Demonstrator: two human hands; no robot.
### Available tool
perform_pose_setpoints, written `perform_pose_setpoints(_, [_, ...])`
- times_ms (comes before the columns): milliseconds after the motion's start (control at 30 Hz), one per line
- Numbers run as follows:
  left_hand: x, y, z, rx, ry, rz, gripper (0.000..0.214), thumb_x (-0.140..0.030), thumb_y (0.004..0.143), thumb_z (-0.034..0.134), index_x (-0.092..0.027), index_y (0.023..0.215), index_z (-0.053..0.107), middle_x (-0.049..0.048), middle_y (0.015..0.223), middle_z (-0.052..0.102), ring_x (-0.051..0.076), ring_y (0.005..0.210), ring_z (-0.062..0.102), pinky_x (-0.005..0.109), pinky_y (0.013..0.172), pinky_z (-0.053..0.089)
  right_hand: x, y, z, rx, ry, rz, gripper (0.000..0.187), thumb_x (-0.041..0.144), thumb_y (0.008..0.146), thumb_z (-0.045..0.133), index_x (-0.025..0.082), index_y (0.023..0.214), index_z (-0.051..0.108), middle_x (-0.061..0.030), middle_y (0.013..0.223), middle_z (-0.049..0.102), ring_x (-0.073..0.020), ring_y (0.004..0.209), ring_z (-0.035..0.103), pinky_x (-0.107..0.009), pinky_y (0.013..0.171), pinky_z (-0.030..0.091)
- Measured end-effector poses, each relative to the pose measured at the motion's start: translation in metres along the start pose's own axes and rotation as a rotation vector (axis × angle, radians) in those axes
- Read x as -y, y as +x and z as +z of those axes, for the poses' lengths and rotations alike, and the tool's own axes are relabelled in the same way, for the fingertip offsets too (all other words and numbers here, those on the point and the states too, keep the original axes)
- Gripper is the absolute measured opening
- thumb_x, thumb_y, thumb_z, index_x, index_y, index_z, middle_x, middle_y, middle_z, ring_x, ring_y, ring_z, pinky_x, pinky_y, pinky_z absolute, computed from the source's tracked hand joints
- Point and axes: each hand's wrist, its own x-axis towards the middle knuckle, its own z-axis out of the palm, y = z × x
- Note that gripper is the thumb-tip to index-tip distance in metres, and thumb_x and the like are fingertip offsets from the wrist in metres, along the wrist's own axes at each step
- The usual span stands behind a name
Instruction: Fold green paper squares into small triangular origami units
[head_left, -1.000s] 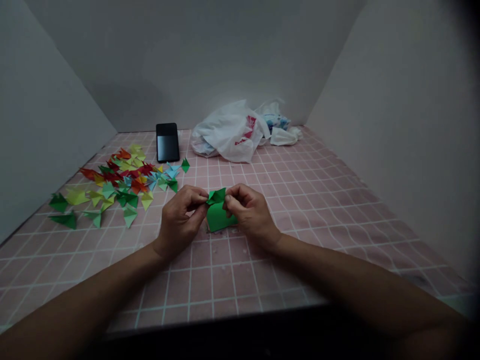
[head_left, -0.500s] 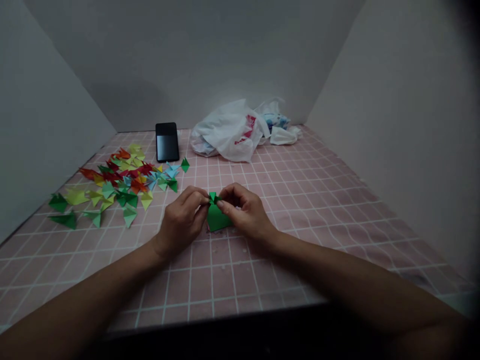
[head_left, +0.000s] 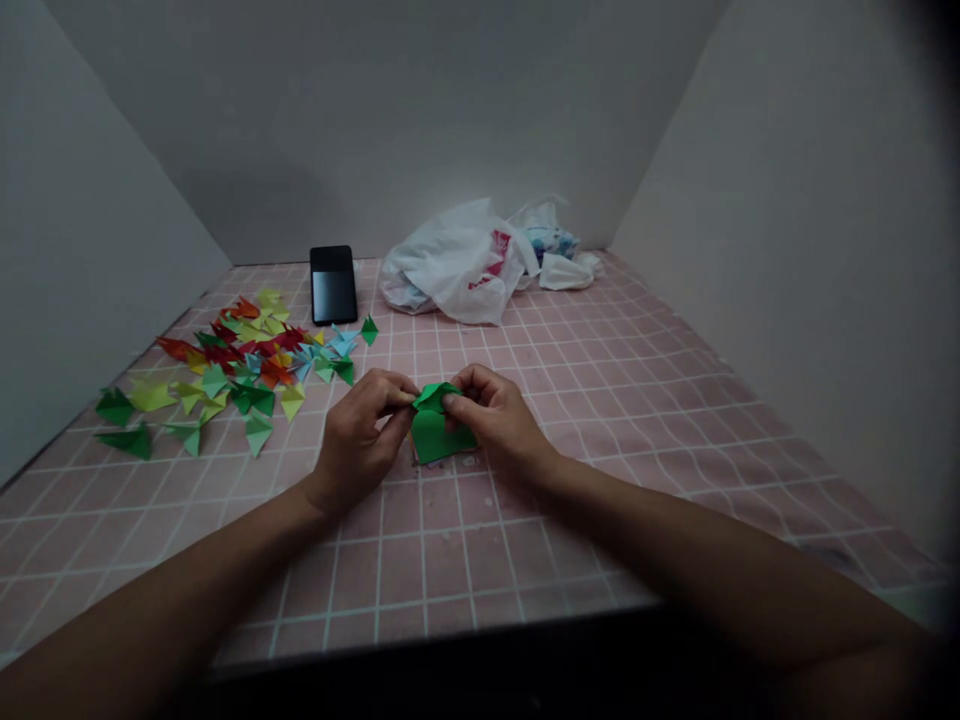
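Between my fingertips is a small piece of green origami paper (head_left: pixel 435 397), partly folded, with raised flaps. My left hand (head_left: pixel 361 425) pinches its left side, thumb against the bent fingers. On its right side my right hand (head_left: pixel 499 420) is closed, thumb on top and index finger behind. Just under it, a flat green paper square (head_left: pixel 436 440) lies on the cloth; whether it is one sheet or a stack I cannot tell. To the left lies a pile of folded paper pieces (head_left: pixel 240 345) in red, orange, yellow, blue and green.
A black phone (head_left: pixel 333 285) rests behind the pile. Against the back wall sit a crumpled white plastic bag (head_left: pixel 457 262) and a smaller blue-and-white packet (head_left: pixel 551 242). Pale walls rise on three sides of the pink checked tablecloth (head_left: pixel 637 400).
The green paper between my fingers has opened out wider, from a narrow pinched shape to a broader flap. My right hand has shifted slightly to the right.
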Motion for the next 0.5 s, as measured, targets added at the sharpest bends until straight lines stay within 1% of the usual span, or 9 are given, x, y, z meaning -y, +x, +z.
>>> perform_pose_setpoints(67, [0.0, 0.0, 0.0, 0.024, 0.001, 0.013, 0.017, -0.004, 0.086, 0.064, -0.021, 0.086, 0.06, 0.0042, 0.09, 0.069, 0.016, 0.082, 0.068, 0.028, 0.068, 0.054, 0.002, 0.0, 0.001, 0.019, -0.008, -0.022, 0.022, 0.031, 0.073, 0.072, 0.021, 0.079, 0.053, 0.0059, 0.065, 0.055, -0.0097, 0.057, 0.051, -0.023, 0.053, 0.039])
perform_pose_setpoints(133, [-0.001, 0.0, 0.0, 0.056, -0.015, 0.012, 0.017, -0.004, 0.086, 0.063, -0.021, 0.086, 0.061, 0.0042, 0.09, 0.069, 0.016, 0.081, 0.067, 0.027, 0.067, 0.054, 0.004, -0.001, 0.002, 0.023, -0.015, -0.037, 0.019, 0.026, 0.071, 0.069, 0.021, 0.08, 0.053, 0.0067, 0.065, 0.054, -0.009, 0.055, 0.05, -0.022, 0.051, 0.039])
perform_pose_setpoints(200, [-0.003, 0.0, 0.0, 0.072, -0.054, -0.024, 0.017, -0.004, 0.086, 0.063, -0.021, 0.086, 0.061, 0.0042, 0.09, 0.069, 0.015, 0.08, 0.067, 0.025, 0.064, 0.054, 0.006, -0.002, 0.003, 0.014, -0.013, -0.025, 0.014, 0.021, 0.071, 0.064, 0.022, 0.081, 0.054, 0.0076, 0.062, 0.055, -0.0087, 0.051, 0.05, -0.022, 0.048, 0.039])
perform_pose_setpoints(300, [-0.003, 0.0, 0.002, 0.044, -0.143, -0.107, 0.013, -0.008, 0.087, 0.065, -0.021, 0.083, 0.062, 0.0036, 0.088, 0.069, 0.014, 0.077, 0.067, 0.024, 0.063, 0.055, 0.009, -0.005, 0.003, 0.021, 0.006, 0.018, 0.014, 0.019, 0.072, 0.059, 0.022, 0.084, 0.054, 0.0079, 0.058, 0.058, -0.0091, 0.045, 0.051, -0.022, 0.044, 0.04])
perform_pose_setpoints(367, [-0.002, 0.0, 0.003, 0.014, -0.2, -0.167, 0.012, -0.012, 0.086, 0.068, -0.02, 0.081, 0.062, 0.0029, 0.086, 0.068, 0.014, 0.078, 0.068, 0.025, 0.066, 0.057, 0.011, -0.006, 0.002, 0.042, 0.018, 0.031, 0.013, 0.019, 0.073, 0.058, 0.022, 0.085, 0.054, 0.0074, 0.058, 0.06, -0.0094, 0.043, 0.053, -0.021, 0.044, 0.041])
perform_pose_setpoints(433, [-0.002, -0.001, 0.004, -0.005, -0.279, -0.258, 0.011, -0.016, 0.086, 0.071, -0.02, 0.081, 0.062, 0.0028, 0.087, 0.069, 0.014, 0.078, 0.069, 0.026, 0.068, 0.059, 0.012, -0.007, 0.002, 0.061, 0.018, 0.027, 0.013, 0.02, 0.075, 0.057, 0.022, 0.087, 0.054, 0.0072, 0.058, 0.061, -0.0096, 0.043, 0.055, -0.021, 0.044, 0.042])
perform_pose_setpoints(500, [-0.002, -0.002, 0.004, -0.007, -0.385, -0.379, 0.011, -0.02, 0.087, 0.072, -0.019, 0.083, 0.062, 0.0034, 0.093, 0.069, 0.014, 0.073, 0.07, 0.026, 0.063, 0.061, 0.013, -0.007, 0.001, 0.075, 0.009, 0.006, 0.013, 0.02, 0.076, 0.057, 0.022, 0.089, 0.054, 0.0072, 0.058, 0.062, -0.0097, 0.044, 0.056, -0.022, 0.045, 0.043])
